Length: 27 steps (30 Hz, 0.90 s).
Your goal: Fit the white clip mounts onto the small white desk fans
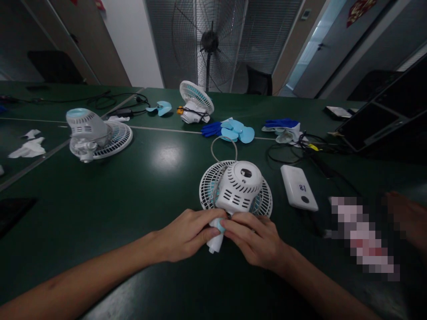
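A small white fan [237, 186] lies grille-down on the dark green table [140, 195], its vented motor housing facing up. Both my hands meet at the near end of the fan. My left hand [185, 233] is closed around the fan's white clip base [215, 242], thumb pressed on a light blue part. My right hand [255, 238] is closed too, its fingers pinching the same base just under the housing. A thin cable loops behind the fan.
A white power bank [298, 186] marked 18 lies right of the fan. A second fan [96, 133] lies at left, a third [195, 103] further back. Loose blue fan blades [237, 130], blue gloves [282, 123], cables and a laptop [383, 120] sit beyond. Another person's hand [405, 218] at right.
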{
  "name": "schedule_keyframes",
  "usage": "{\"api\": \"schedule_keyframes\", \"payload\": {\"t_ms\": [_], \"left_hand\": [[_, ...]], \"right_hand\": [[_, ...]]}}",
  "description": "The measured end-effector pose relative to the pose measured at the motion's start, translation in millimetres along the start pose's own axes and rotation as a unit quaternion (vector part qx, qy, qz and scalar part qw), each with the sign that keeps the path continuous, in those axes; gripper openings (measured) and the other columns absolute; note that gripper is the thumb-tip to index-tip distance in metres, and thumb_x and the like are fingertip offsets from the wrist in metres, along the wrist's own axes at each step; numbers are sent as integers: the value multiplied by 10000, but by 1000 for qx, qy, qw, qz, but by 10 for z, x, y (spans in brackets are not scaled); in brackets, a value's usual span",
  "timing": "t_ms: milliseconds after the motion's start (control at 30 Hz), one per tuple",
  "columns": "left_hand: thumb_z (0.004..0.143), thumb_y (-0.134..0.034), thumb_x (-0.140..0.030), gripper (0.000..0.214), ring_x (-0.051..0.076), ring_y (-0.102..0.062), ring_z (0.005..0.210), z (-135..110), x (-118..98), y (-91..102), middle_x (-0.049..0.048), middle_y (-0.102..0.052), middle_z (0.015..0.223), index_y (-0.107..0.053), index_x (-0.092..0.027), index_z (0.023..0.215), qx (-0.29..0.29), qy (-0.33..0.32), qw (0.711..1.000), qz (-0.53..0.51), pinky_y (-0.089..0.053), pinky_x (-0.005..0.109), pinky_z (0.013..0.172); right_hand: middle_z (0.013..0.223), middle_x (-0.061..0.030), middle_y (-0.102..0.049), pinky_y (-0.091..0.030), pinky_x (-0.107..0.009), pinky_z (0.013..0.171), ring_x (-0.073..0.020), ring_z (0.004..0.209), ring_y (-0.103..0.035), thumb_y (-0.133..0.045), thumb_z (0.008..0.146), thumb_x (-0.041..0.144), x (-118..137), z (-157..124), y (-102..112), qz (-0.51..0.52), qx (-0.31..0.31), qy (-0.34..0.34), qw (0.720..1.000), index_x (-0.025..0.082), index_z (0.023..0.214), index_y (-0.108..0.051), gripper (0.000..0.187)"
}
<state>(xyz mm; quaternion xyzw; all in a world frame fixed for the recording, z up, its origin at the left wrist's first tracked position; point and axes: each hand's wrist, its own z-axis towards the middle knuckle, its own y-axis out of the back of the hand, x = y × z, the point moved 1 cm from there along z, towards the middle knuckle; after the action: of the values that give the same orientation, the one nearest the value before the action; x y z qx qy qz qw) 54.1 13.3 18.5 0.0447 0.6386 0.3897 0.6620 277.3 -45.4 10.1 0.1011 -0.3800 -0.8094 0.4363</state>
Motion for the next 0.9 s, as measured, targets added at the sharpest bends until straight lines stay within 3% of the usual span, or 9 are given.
{"api": "schedule_keyframes", "payload": {"t_ms": [267, 433, 500, 600, 700, 800, 900], "left_hand": [[1132, -311, -473, 379, 151, -595, 815, -1, 35, 20, 55, -627, 1001, -515, -178, 1257, 7, -8, 1000, -16, -490, 249, 720], [1134, -330, -434, 330, 147, -600, 821, -6, 26, 18, 45, -626, 987, -521, -182, 1232, 12, 6, 1000, -24, -494, 248, 737], [1134, -330, -432, 328, 149, -606, 833, -10, 19, 17, 49, -632, 1007, -521, -183, 1229, 10, 11, 1000, -20, -500, 250, 747], [1132, -335, -420, 323, 155, -610, 849, -14, 14, 20, 56, -638, 1029, -519, -180, 1246, 10, 14, 1000, -18, -502, 255, 755], [1130, -345, -401, 307, 157, -599, 851, -22, 22, 32, 54, -631, 1016, -526, -178, 1242, 8, 18, 999, -26, -497, 260, 765], [1129, -355, -397, 304, 155, -594, 856, -36, 41, 45, 48, -624, 1012, -523, -183, 1263, 0, 17, 999, -29, -486, 256, 763], [1130, -357, -393, 301, 153, -596, 859, -48, 61, 46, 49, -624, 1019, -516, -183, 1275, 3, 17, 999, -28, -480, 245, 745]], "right_hand": [[1084, -56, -732, -568, -197, 822, -102, 1033, -700, -561, 1027, 71, -43, -37, 66, -5, 16, 14, 1000, 169, 1337, -632, 333], [878, -13, -741, -551, -203, 712, -100, 802, -701, -659, 999, 179, 84, 59, -38, -54, -42, -20, 997, 153, 1011, -683, 37], [787, 13, -707, -512, -217, 616, -91, 694, -669, -643, 998, 188, 127, 76, -105, -68, -54, -48, 995, 188, 869, -647, 129], [758, 21, -690, -478, -236, 562, -92, 650, -653, -647, 978, 191, 143, 73, -151, -76, -65, -70, 992, 205, 805, -620, 176], [872, -17, -731, -532, -224, 627, -109, 764, -704, -650, 964, 179, 88, 54, -98, -41, -57, -34, 997, 172, 966, -673, 24], [1063, -76, -746, -584, -217, 702, -136, 944, -731, -598, 983, 149, 0, 27, -4, -10, -12, 21, 1000, 126, 1261, -650, 283], [1094, -57, -743, -592, -186, 704, -117, 961, -733, -558, 996, 86, -55, 5, 46, -27, 11, 33, 999, 169, 1324, -650, 351]]}}
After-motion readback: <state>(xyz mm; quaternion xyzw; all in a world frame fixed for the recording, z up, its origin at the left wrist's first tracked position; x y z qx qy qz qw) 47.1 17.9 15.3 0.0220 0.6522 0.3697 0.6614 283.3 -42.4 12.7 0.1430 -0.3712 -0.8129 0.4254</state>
